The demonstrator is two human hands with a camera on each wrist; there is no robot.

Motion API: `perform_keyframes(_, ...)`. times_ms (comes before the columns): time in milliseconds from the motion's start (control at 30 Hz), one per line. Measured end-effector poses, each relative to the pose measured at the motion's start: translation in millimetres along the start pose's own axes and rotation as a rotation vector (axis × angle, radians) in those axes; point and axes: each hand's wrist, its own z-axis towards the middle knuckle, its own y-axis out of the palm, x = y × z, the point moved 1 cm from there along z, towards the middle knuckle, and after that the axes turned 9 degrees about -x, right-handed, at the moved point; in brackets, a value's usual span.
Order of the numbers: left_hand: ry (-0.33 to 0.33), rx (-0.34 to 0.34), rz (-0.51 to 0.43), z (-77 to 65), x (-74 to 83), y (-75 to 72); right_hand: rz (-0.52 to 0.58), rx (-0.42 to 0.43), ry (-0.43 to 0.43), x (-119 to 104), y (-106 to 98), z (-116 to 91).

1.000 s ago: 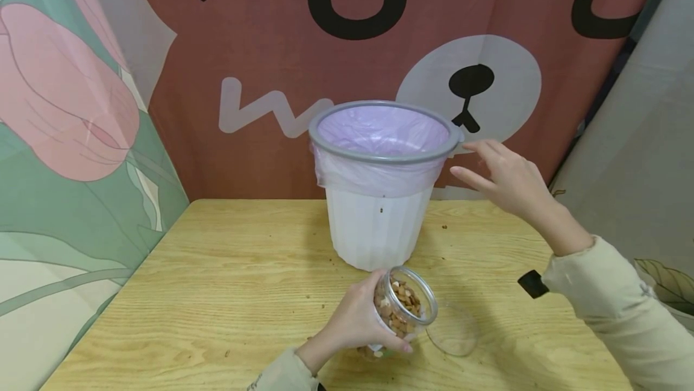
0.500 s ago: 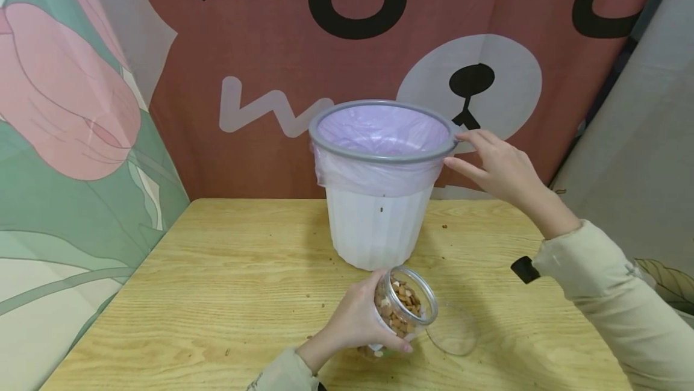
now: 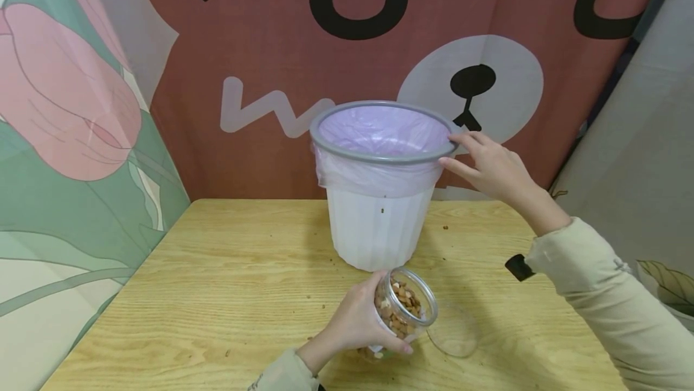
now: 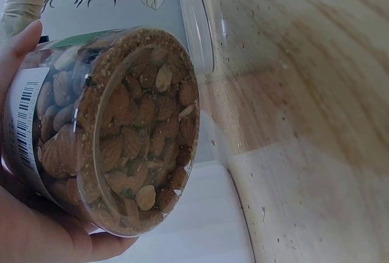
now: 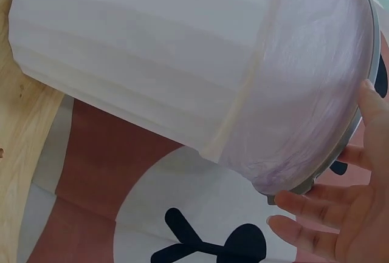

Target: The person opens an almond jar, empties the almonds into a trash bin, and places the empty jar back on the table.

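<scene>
My left hand grips a clear jar of almonds, tilted with its lidless mouth facing up and right. In the left wrist view, the almonds show through the jar's base, and a barcode label is on its side. Behind the jar stands a white trash can with a grey rim and a purple bag folded over its edge. My right hand holds the rim at its right side, thumb outside and below, fingertips over the top.
A clear round lid lies on the wooden table right of the jar. Small brown crumbs are scattered on the tabletop. A printed curtain hangs right behind the table, with another on the left side.
My right hand has moved left onto the trash can's rim, from just right of it to fingers and thumb at the rim. The left hand and jar have stayed in place.
</scene>
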Motion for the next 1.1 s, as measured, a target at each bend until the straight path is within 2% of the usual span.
perform_keyframes(433, 0.026, -0.011, -0.004, -0.3, -2.8, 0.5, 0.024, 0.021, -0.001, 0.3, 2.3, -0.6)
perform_keyframes(767, -0.043, 0.004, -0.011, -1.8, -2.3, -2.6, 0.062, 0.021, 0.006, 0.1, 3.4, -0.9)
perform_keyframes(1100, -0.037, -0.007, -0.047, 0.4, -0.2, -5.6, 0.079, 0.029, 0.008, 1.0, 4.2, -0.3)
